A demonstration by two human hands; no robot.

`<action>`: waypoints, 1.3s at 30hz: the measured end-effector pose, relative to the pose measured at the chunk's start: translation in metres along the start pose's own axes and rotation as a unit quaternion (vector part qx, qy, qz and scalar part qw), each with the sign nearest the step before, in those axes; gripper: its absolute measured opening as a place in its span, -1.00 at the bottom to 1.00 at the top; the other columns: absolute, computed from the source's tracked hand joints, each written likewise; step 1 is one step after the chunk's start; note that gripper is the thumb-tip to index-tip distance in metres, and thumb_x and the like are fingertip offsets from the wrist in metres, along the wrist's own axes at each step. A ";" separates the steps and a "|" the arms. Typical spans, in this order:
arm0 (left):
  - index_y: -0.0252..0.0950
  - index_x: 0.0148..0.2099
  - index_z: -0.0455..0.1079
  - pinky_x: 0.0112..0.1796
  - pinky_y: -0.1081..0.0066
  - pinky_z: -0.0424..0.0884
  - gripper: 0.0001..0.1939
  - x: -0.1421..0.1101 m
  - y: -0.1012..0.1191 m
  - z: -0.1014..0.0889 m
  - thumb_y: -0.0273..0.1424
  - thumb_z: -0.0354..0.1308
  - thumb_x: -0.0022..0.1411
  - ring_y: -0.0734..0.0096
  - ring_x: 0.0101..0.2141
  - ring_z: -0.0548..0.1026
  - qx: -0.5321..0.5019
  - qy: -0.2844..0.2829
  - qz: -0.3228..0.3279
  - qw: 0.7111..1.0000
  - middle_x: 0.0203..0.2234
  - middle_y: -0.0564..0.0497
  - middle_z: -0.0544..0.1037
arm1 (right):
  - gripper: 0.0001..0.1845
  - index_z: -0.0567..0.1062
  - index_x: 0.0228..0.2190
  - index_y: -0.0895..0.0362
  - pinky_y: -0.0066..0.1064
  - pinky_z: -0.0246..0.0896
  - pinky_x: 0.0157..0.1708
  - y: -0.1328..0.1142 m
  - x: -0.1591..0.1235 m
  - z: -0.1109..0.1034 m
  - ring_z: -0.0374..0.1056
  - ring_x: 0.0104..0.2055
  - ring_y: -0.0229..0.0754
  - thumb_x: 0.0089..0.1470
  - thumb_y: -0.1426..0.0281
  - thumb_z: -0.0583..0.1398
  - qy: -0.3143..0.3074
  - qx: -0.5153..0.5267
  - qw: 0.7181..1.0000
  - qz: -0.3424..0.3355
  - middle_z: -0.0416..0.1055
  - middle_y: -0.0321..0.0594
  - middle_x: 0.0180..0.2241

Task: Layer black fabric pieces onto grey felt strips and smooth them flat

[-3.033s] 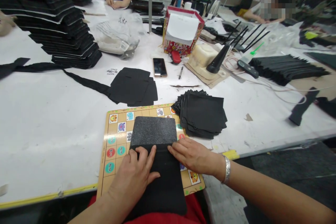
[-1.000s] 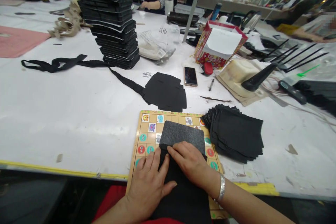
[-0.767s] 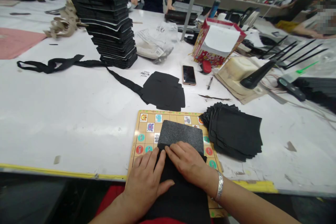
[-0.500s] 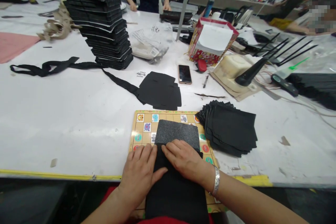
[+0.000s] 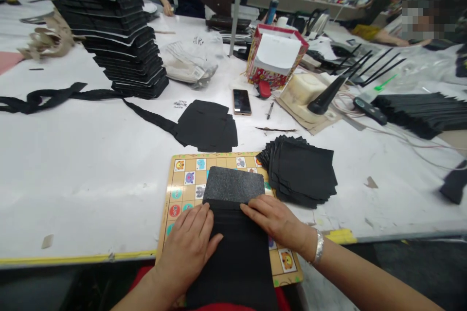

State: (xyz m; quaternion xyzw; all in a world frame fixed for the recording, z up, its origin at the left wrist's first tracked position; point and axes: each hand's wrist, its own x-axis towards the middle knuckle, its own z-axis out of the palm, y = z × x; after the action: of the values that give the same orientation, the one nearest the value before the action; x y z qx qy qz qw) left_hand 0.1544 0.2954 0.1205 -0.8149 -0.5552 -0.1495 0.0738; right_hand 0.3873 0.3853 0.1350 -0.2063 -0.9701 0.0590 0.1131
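Right hand (image 5: 279,221) shifted outward from left hand (image 5: 191,238) along black panel (image 5: 233,252)

Half a second earlier, the right fingertips lay close beside the left ones; a wider strip of the panel now separates them.

The panel lies on the patterned board (image 5: 177,179). Its long axis runs away from the person, nearly straight. The grey speckled section (image 5: 233,184) forms the far end; the near end passes beyond the board's near edge, toward the red garment (image 5: 222,307).

The left hand is flattened, fingers together and thumb spread, with fingertips at the panel's left edge where grey meets black. The right hand is extended, fingertips down on the same border, inside the right edge. Neither is seen closing around the material.

The board overhangs the table edge, which carries yellow edging (image 5: 73,260). To the left, a broad stretch of white tabletop (image 5: 91,194) allows sideways movement. To the right, room is tighter: the stack of black pieces (image 5: 304,165) overlaps the board's far right corner. Beyond the far edge lie flat black cut pieces (image 5: 206,124), just beside it.
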 end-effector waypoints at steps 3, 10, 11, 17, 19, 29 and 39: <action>-0.41 0.01 0.34 -0.01 0.22 0.21 -0.58 0.004 0.000 -0.003 -0.22 -0.07 0.28 0.18 -0.07 0.39 0.019 -0.004 0.016 1.000 -0.08 -0.17 0.47 | -0.67 0.35 -0.05 0.29 -0.31 0.22 -0.28 0.003 -0.008 -0.002 0.19 -0.29 -0.16 0.23 0.52 -0.07 -0.002 0.003 1.000 -0.002 0.35 -0.07 -0.30; -0.35 0.15 0.23 -0.03 0.13 0.21 -0.40 0.014 0.009 -0.011 -0.05 -0.02 0.19 0.07 -0.09 0.37 0.090 -0.087 0.044 0.991 -0.10 -0.18 0.47 | -0.67 0.36 -0.07 0.31 -0.30 0.24 -0.27 0.003 -0.008 -0.009 0.19 -0.30 -0.16 0.22 0.52 -0.08 -0.036 -0.002 0.999 -0.015 0.35 -0.08 -0.33; -0.36 0.15 0.24 -0.04 0.12 0.22 -0.37 0.015 0.010 -0.012 -0.03 0.00 0.17 0.05 -0.09 0.37 0.100 -0.097 0.048 0.989 -0.10 -0.20 0.47 | -0.67 0.36 -0.07 0.31 -0.31 0.23 -0.27 0.003 -0.010 -0.010 0.19 -0.31 -0.16 0.22 0.52 -0.08 -0.043 -0.004 0.999 -0.015 0.34 -0.08 -0.34; -0.42 0.13 0.26 -0.09 0.11 0.26 -0.31 0.022 0.014 -0.016 0.00 0.04 0.12 -0.01 -0.11 0.36 0.129 -0.135 0.073 0.980 -0.13 -0.25 0.46 | -0.68 0.37 -0.08 0.32 -0.32 0.21 -0.31 0.003 -0.015 -0.014 0.17 -0.33 -0.16 0.22 0.53 -0.08 -0.058 -0.025 0.998 -0.007 0.33 -0.09 -0.35; -0.42 0.12 0.27 -0.09 0.10 0.26 -0.31 0.023 0.015 -0.017 0.00 0.04 0.12 -0.03 -0.11 0.35 0.132 -0.140 0.074 0.978 -0.12 -0.24 0.45 | -0.67 0.37 -0.08 0.33 -0.31 0.21 -0.30 0.002 -0.014 -0.014 0.16 -0.34 -0.16 0.22 0.53 -0.08 -0.063 -0.030 0.997 -0.015 0.33 -0.10 -0.36; -0.39 0.12 0.27 -0.11 0.10 0.28 -0.30 0.019 0.013 -0.013 0.02 0.07 0.09 -0.04 -0.12 0.35 0.121 -0.127 0.067 0.982 -0.10 -0.21 0.45 | -0.71 0.40 -0.13 0.28 -0.31 0.22 -0.26 0.006 -0.046 -0.026 0.20 -0.28 -0.15 0.20 0.52 -0.04 -0.054 -0.031 0.997 0.037 0.35 -0.07 -0.30; -0.39 0.12 0.27 -0.05 0.11 0.22 -0.33 0.006 0.006 -0.005 0.01 0.01 0.14 0.04 -0.03 0.32 0.056 -0.095 0.018 0.994 -0.03 -0.17 0.44 | -0.64 0.32 -0.02 0.34 -0.24 0.22 -0.22 -0.040 0.007 0.000 0.21 -0.18 -0.06 0.17 0.52 -0.04 -0.046 -0.050 0.995 0.071 0.34 0.01 -0.21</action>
State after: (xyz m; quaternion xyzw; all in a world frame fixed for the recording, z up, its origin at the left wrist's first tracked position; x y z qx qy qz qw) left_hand 0.1612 0.2970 0.1279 -0.8299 -0.5523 -0.0390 0.0690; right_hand 0.3653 0.3523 0.1424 -0.2770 -0.9590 0.0275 0.0531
